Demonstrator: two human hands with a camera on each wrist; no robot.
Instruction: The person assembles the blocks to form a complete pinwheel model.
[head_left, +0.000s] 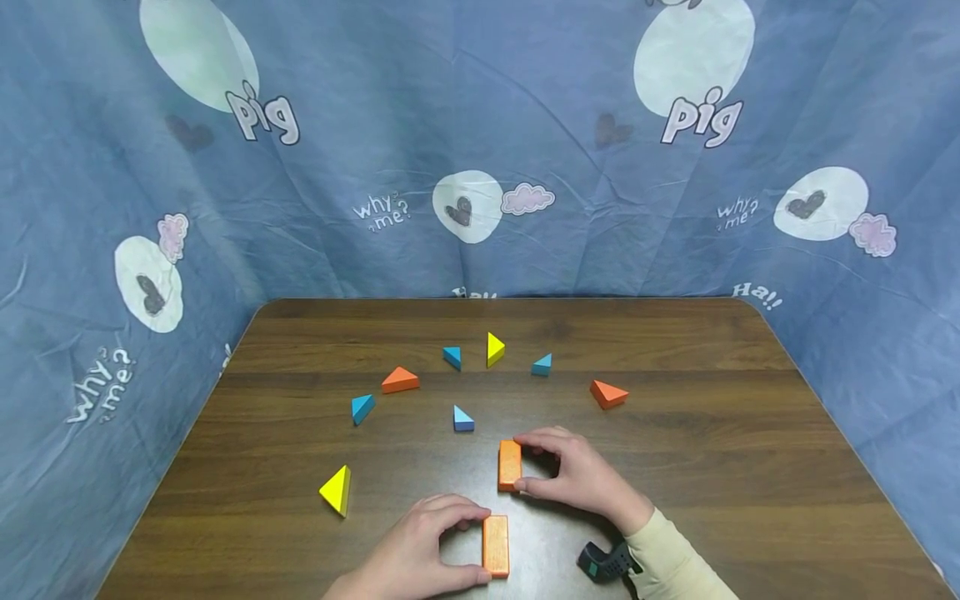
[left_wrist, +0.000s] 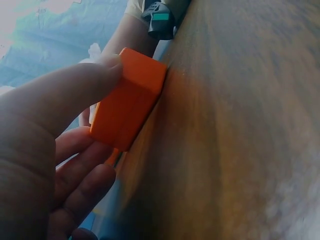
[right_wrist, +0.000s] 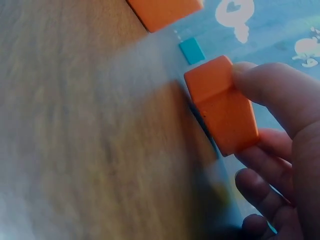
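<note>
Near the front of the table lie two orange rectangular blocks, one a little farther back than the other. My left hand grips the nearer orange block by its two short ends, thumb at the near end and fingers at the far end. The farther orange block is pinched the same way by my right hand, from its right side. In the left wrist view, the thumb presses one end of the nearer block. The right wrist view shows thumb and fingers around the farther block.
Triangular blocks lie in a loose arc beyond the hands: yellow, blue, orange-red and others. A pale blue triangle is closest to the farther block. A yellow triangle sits at left. A patterned blue cloth hangs around the table.
</note>
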